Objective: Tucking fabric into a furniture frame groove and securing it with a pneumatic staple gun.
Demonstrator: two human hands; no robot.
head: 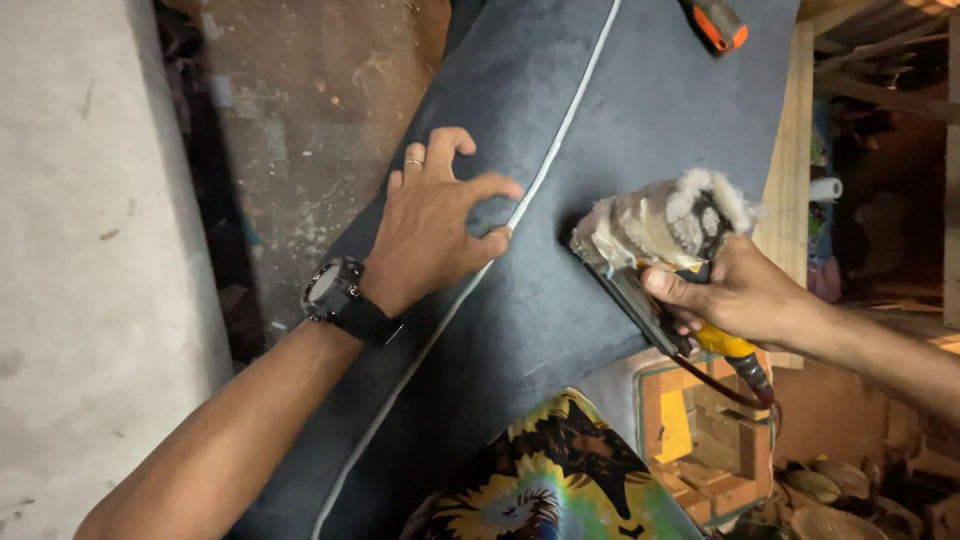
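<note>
Right hand [740, 295] around stapler [640, 290] (firmly)

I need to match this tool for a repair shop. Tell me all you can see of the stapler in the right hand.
The pneumatic staple gun has a long, dark metal magazine, its nose pressed on the dark fabric panel near the white piping. Its head is wrapped in a worn, frayed whitish cloth. The right hand grips it; below the palm a yellow fitting and a dark hose lead off. It lies tilted, nose toward the upper left.
</note>
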